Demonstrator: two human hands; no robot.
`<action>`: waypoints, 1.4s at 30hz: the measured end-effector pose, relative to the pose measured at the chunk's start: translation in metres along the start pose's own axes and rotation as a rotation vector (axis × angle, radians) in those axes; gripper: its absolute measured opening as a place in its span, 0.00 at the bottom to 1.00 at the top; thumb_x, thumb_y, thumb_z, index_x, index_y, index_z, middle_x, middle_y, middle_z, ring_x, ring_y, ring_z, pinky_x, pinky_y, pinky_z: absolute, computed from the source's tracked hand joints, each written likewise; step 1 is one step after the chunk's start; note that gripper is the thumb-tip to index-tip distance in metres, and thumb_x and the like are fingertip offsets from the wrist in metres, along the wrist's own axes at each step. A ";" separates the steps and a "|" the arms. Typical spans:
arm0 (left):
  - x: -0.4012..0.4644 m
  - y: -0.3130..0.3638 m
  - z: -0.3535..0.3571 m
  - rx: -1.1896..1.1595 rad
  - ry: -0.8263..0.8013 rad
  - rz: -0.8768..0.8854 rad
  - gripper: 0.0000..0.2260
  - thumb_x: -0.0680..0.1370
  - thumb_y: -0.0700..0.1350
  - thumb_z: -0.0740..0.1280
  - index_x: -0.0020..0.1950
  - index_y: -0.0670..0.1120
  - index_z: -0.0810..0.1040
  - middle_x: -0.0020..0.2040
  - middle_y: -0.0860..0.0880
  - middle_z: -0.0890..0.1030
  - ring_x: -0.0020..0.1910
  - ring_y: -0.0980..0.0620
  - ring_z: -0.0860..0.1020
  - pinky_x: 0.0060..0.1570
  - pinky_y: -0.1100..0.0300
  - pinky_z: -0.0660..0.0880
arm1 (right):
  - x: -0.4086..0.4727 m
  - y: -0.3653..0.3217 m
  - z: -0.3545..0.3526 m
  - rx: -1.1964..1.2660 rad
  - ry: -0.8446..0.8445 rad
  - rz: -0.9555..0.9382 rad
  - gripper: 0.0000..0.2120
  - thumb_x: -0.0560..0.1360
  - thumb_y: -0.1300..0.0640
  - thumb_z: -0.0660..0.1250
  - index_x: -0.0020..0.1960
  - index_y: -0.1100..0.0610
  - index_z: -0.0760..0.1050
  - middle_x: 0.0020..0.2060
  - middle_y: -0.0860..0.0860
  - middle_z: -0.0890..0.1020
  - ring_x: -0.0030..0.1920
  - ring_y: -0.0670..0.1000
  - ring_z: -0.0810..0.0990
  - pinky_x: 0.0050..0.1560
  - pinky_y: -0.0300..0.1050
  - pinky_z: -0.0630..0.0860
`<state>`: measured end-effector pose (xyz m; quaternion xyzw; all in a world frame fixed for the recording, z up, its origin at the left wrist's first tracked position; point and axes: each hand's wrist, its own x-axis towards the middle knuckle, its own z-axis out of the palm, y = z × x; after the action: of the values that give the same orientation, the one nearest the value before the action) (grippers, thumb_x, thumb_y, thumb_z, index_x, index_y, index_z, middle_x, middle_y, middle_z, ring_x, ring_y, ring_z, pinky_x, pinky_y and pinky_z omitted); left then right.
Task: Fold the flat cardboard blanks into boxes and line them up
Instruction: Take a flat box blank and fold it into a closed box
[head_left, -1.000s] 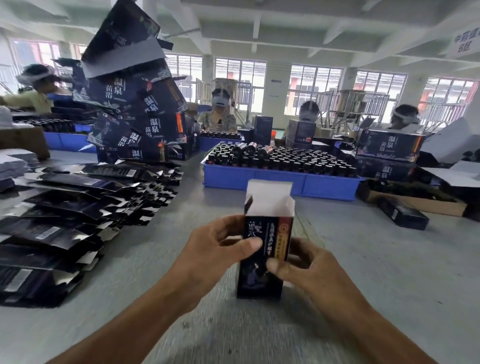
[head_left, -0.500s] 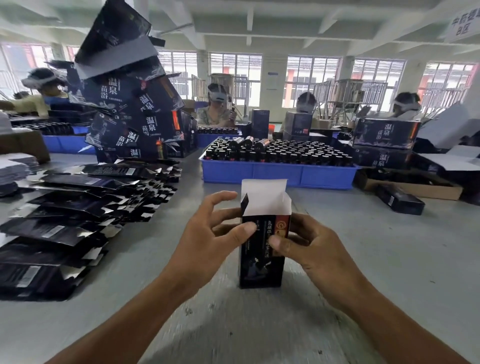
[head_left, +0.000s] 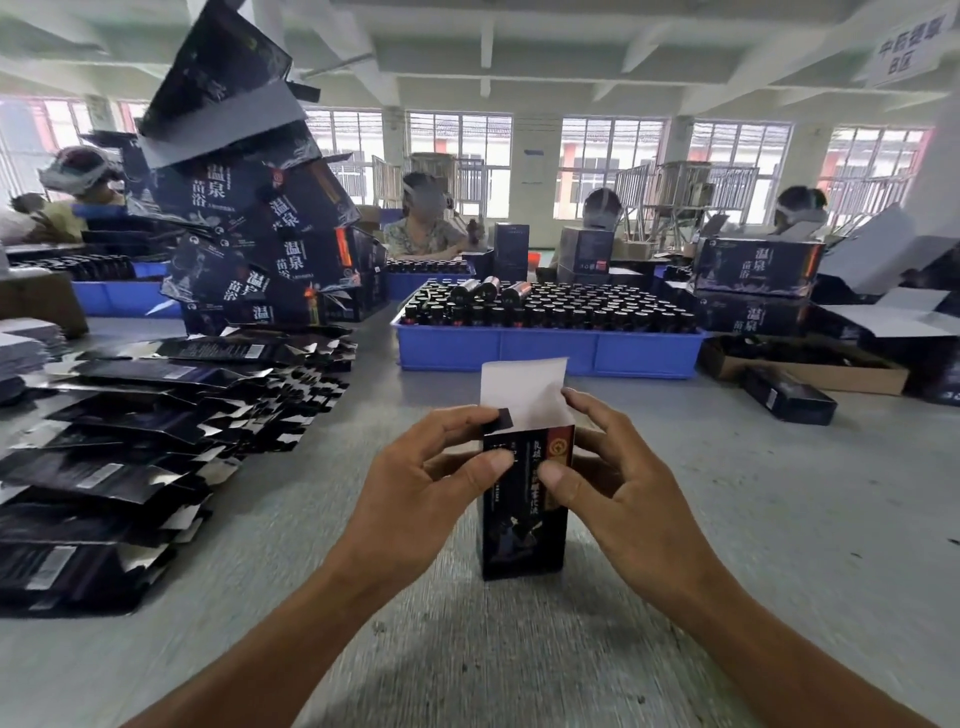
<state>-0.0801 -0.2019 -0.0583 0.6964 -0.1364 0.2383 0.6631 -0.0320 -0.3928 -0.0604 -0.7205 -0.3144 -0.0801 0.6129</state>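
Right hand (head_left: 618, 483) fingers have risen to the white flap; left hand (head_left: 431, 478) pinches the side tab. Both grip the upright box (head_left: 524, 530) on the table (head_left: 779, 519).

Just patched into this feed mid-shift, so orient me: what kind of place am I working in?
Most likely a factory packing floor. A blue crate full of dark bottles sits on the long table, flat blanks are stacked at left, and other workers sit opposite. Both hands hold a half-folded box.
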 end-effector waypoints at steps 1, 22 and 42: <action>0.000 0.001 0.000 -0.011 -0.001 -0.004 0.14 0.71 0.46 0.74 0.55 0.59 0.83 0.57 0.55 0.85 0.54 0.53 0.84 0.51 0.66 0.78 | 0.000 -0.001 0.000 -0.002 -0.007 -0.006 0.27 0.76 0.51 0.70 0.62 0.21 0.67 0.56 0.28 0.79 0.56 0.33 0.80 0.44 0.28 0.77; -0.001 0.007 -0.003 0.076 -0.018 0.052 0.08 0.73 0.56 0.71 0.52 0.60 0.83 0.65 0.63 0.78 0.63 0.60 0.79 0.52 0.67 0.78 | 0.002 -0.003 -0.008 -0.095 0.018 -0.083 0.14 0.80 0.44 0.60 0.62 0.37 0.79 0.61 0.33 0.78 0.64 0.37 0.75 0.60 0.39 0.78; -0.004 0.005 0.001 0.159 0.066 0.066 0.11 0.77 0.60 0.69 0.55 0.57 0.82 0.54 0.53 0.85 0.56 0.52 0.83 0.52 0.54 0.82 | 0.001 -0.012 -0.002 0.132 0.145 -0.087 0.11 0.77 0.46 0.66 0.58 0.47 0.74 0.57 0.38 0.83 0.58 0.41 0.82 0.52 0.32 0.78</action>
<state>-0.0861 -0.2035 -0.0557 0.7338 -0.1179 0.2930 0.6015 -0.0374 -0.3940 -0.0488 -0.6567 -0.3046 -0.1376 0.6760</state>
